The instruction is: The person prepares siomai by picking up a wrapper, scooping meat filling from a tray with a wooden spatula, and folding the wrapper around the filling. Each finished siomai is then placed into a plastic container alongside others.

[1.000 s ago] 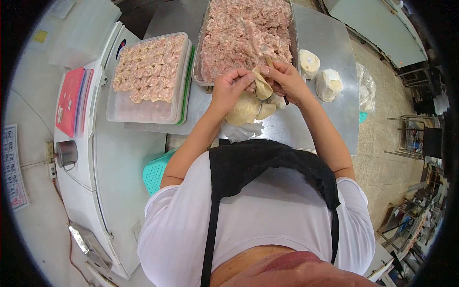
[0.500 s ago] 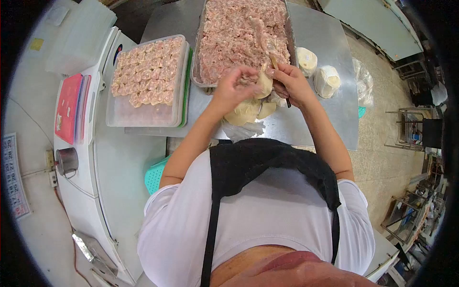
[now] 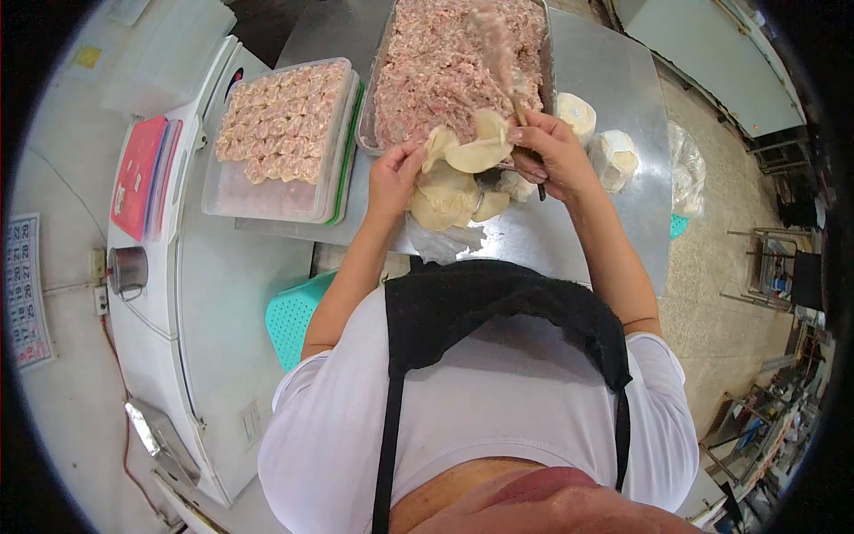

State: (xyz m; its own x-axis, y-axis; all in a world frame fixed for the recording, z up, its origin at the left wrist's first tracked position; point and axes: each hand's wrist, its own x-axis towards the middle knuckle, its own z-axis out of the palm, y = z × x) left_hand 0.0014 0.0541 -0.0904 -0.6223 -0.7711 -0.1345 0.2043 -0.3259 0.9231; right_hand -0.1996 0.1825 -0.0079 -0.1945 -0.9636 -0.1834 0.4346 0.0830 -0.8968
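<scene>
My left hand (image 3: 394,178) pinches a thin, pale round dough wrapper (image 3: 438,145) by its edge. In my right hand (image 3: 553,153) is a spatula (image 3: 519,109), its blade pointing away and smeared with minced meat; the dark handle end sticks out below the fist. A curled dough wrapper (image 3: 480,153) spans from the right fingertips toward the left ones. Beneath both hands a pile of loose wrappers (image 3: 443,203) lies on plastic wrap (image 3: 445,242). Just beyond stands a metal tray (image 3: 549,76) filled with minced meat (image 3: 445,80).
To the left, a clear plastic box (image 3: 258,203) holds rows of filled dumplings (image 3: 285,120). Two wrapped stacks of wrappers (image 3: 614,160) stand on the steel table (image 3: 614,76) at right. A white freezer (image 3: 240,329) and a turquoise basket (image 3: 294,325) are at lower left.
My hands have moved apart, the left one down and leftward. Dough wrappers now stretch between them, separated and curled. The spatula stays in my right hand.
</scene>
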